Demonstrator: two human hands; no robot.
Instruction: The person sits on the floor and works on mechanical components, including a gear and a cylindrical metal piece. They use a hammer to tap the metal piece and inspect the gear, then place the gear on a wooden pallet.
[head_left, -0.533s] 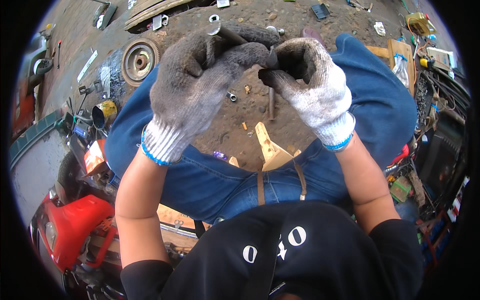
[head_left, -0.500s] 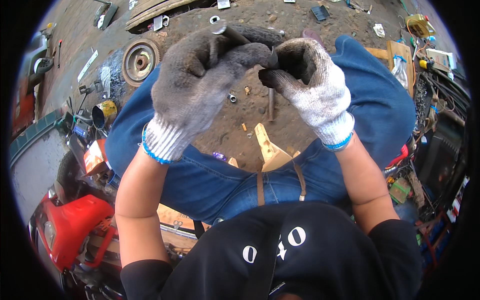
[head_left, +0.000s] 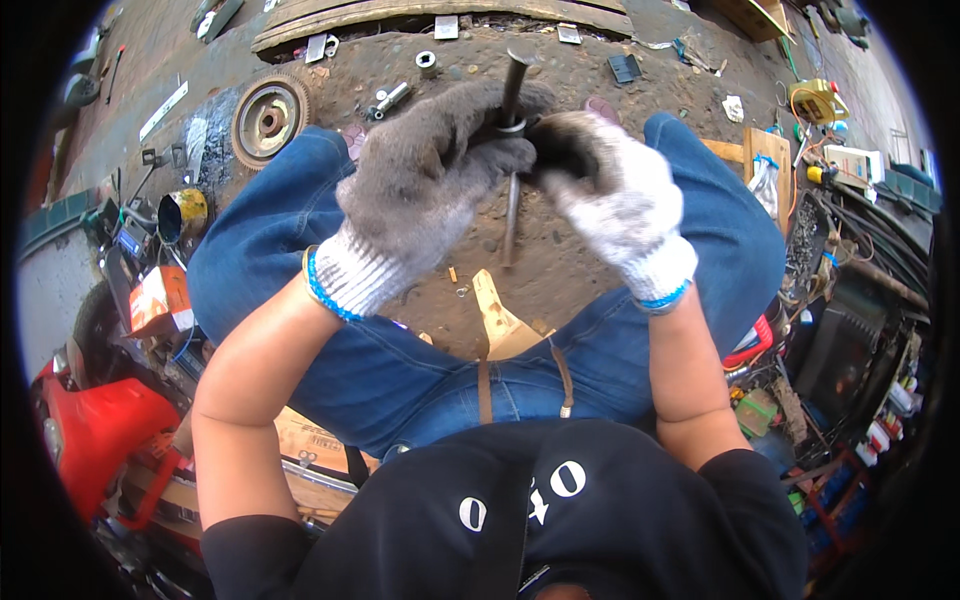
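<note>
My left hand (head_left: 430, 165), in a soiled grey-white knitted glove, is closed around a dark metal pin (head_left: 515, 85) with a flat round end that points away from me. A metal ring (head_left: 511, 129) shows around the pin beside the fingers. Close by on the right, my right hand (head_left: 612, 190) wears a matching glove with a blue cuff edge. Its fingers are curled near the ring but smeared by motion, so whether they touch it is unclear. A metal rod (head_left: 511, 225) lies on the ground below, its far part hidden behind my left hand.
Sockets (head_left: 392, 98) and a nut-like metal piece (head_left: 426, 62) lie beyond my hands. A toothed wheel (head_left: 270, 121) and a yellow can (head_left: 183, 214) are at left. Wooden boards (head_left: 440, 18) edge the far side. Black cables (head_left: 875, 235) heap up at right.
The pin has turned from leaning left to pointing away from me, and the ring on it shows now. My right fingers have shifted and blurred. The whole view has moved slightly.
</note>
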